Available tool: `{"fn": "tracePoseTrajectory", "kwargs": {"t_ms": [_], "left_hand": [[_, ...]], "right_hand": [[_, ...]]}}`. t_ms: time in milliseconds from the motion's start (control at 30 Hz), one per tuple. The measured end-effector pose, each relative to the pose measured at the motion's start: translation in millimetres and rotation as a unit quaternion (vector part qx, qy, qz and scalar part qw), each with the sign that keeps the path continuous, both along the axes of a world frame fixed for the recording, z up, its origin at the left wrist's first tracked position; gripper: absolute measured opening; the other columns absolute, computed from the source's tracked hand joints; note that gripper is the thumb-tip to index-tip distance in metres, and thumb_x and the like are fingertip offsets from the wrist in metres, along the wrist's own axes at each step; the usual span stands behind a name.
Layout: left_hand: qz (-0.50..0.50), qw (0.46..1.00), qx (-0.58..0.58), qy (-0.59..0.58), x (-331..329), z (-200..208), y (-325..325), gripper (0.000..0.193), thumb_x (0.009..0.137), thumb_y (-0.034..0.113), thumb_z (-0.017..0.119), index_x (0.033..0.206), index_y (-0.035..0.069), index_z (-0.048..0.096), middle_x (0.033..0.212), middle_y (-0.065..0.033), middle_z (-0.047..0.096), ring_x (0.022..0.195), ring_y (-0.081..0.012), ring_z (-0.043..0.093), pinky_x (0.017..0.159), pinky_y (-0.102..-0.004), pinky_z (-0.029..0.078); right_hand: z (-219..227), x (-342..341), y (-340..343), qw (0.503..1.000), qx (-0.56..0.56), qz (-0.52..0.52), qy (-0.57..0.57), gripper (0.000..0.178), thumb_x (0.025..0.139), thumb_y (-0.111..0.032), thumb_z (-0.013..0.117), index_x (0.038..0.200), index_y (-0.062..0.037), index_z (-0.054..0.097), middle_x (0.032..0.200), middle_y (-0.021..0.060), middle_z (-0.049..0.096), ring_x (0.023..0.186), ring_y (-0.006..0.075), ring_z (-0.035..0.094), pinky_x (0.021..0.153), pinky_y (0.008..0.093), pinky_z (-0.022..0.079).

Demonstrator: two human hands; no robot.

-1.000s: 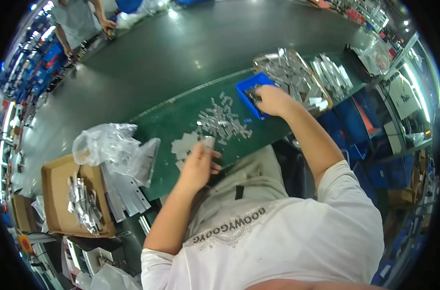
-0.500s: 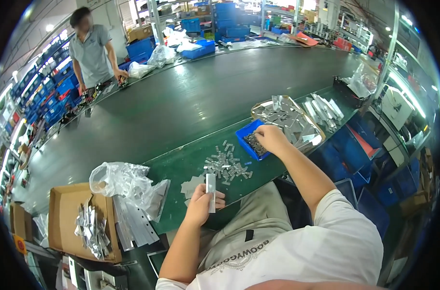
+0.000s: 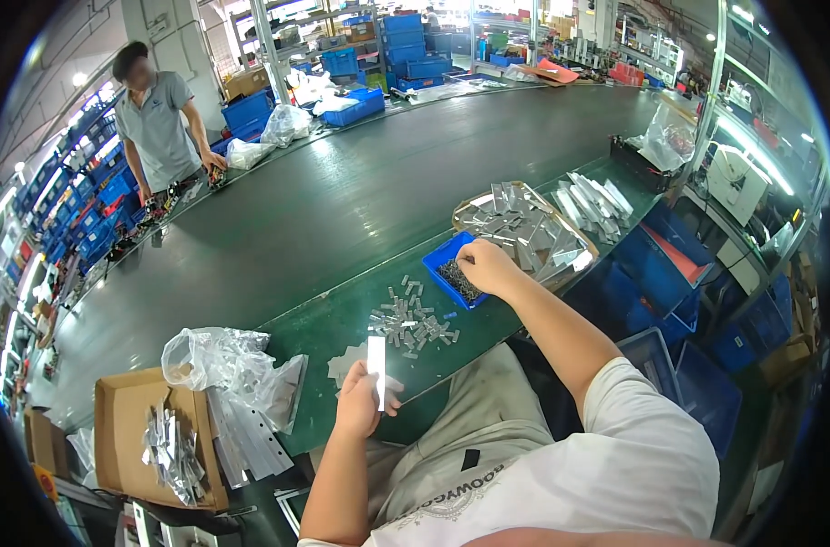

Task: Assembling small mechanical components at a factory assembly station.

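My left hand (image 3: 357, 406) grips a flat metal strip (image 3: 376, 369), held upright and shining white with reflected light. Just behind it, several thin grey flat pieces (image 3: 343, 365) lie on the green work surface. My right hand (image 3: 486, 266) reaches into a small blue bin (image 3: 440, 275) of tiny dark metal parts (image 3: 458, 281). Its fingertips are pinched together among those parts, and whatever they hold is hidden. Between my hands, a loose pile of small shiny metal pieces (image 3: 413, 321) is spread on the surface.
Beyond the bin stands a tray of flat metal pieces (image 3: 524, 228), with wrapped bundles (image 3: 594, 202) beside it. At left are a cardboard box (image 3: 123, 438) holding metal strips and a clear plastic bag (image 3: 219, 356). Across the dark conveyor belt (image 3: 342, 182), a person (image 3: 162, 123) handles parts.
The whole view has shifted slightly. The strip in my left hand has turned and now reflects bright light. My right hand stays in the blue bin.
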State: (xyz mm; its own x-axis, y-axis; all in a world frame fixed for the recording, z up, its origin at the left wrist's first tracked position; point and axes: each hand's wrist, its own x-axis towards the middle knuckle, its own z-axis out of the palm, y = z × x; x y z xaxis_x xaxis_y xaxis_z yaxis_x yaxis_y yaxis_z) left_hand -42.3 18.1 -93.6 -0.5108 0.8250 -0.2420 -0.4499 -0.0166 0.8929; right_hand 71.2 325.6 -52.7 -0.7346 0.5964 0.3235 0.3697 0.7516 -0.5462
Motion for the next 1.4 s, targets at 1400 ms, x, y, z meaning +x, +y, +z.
{"fn": "tracePoseTrajectory", "kwargs": {"t_ms": [1400], "left_hand": [[-0.007,0.939,-0.108,0.326,32,5,4,0.016,0.094,0.001,0.046,0.107,-0.002,0.054,0.081,-0.0068,0.065,0.065,-0.0097,0.063,0.054,-0.0236,0.048]], "right_hand": [[-54,9,-152,0.926,-0.097,0.317,0.178,0.009,0.082,-0.005,0.064,0.091,-0.0029,0.065,0.090,0.0115,0.064,0.083,0.0297,0.063,0.073,0.0356,0.051]]}}
